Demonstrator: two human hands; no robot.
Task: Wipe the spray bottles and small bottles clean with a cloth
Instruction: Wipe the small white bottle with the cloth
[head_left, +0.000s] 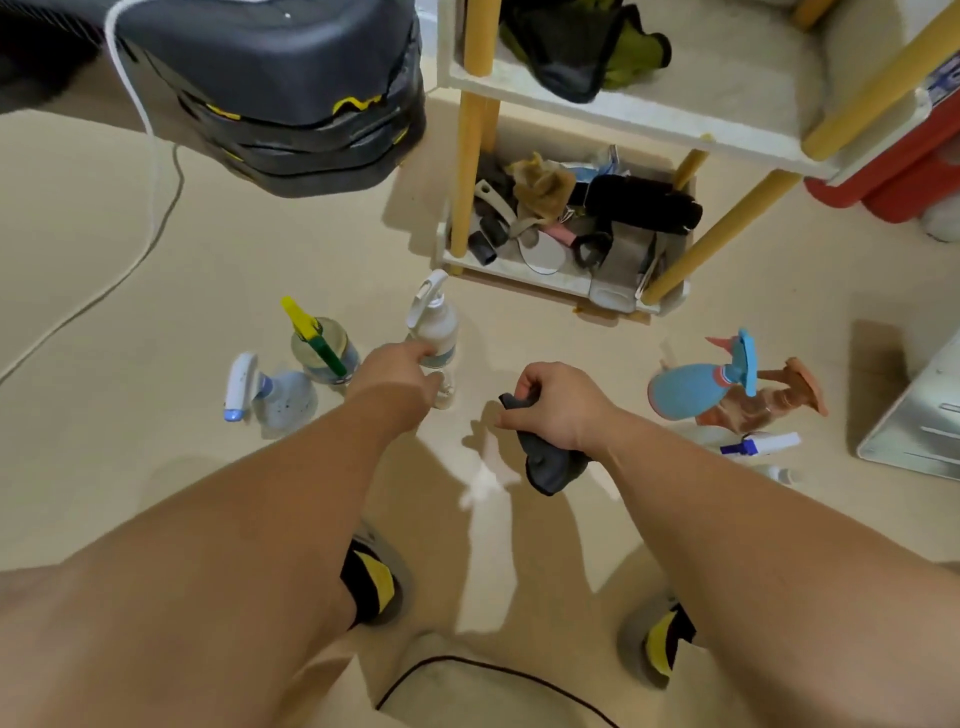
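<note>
The white bottle (434, 327) stood on the floor (234, 249), your left hand (402, 374) stretched forward, fingers (418, 352) against its lower body, grip unclear. Your right hand (558, 408) clenched the cloth (543, 460), knuckles up.

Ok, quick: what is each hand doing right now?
Left hand: grips the white spray bottle.
Right hand: holds the cloth.
</note>
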